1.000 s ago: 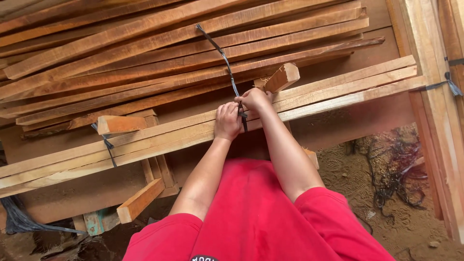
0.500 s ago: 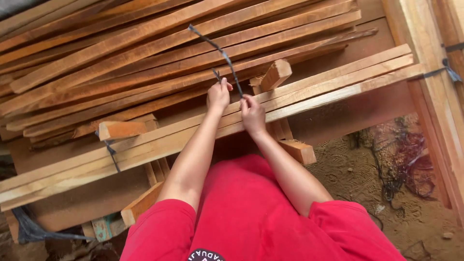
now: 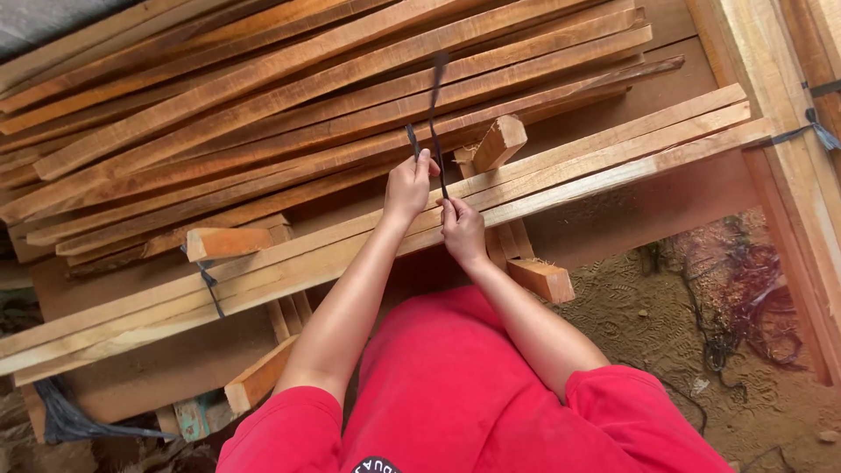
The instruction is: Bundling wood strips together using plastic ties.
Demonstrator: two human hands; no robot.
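— Both hands have risen off the slats since the earlier frame, and the black strap now stands taller and blurred with motion.

— What is nearest the camera?

— Red sleeves and a red top, then two bare forearms reaching forward. The right hand (image 3: 462,229) is closed in a pinch on the lower part of the thin black flat strap (image 3: 434,123), just above the bundle of pale long wooden slats (image 3: 613,153). The left hand (image 3: 408,186) sits slightly further and higher, fingers curled shut around the strap's other run.

— And the strap itself?

— It rises from between the hands, up over the stacked reddish-brown wooden planks (image 3: 263,96) beyond. A short pale wooden offcut block (image 3: 499,143) rests tilted on the slats, just beside the hands.

— Which step does that look like?

— Judging by the grip, the strap is being drawn tight or knotted around the slat bundle. The next move likely calls for steady tension from both hands so the tie does not slacken.

— Anything similar nearby?

— Another black tie (image 3: 207,285) already wraps the same slats towards the left.
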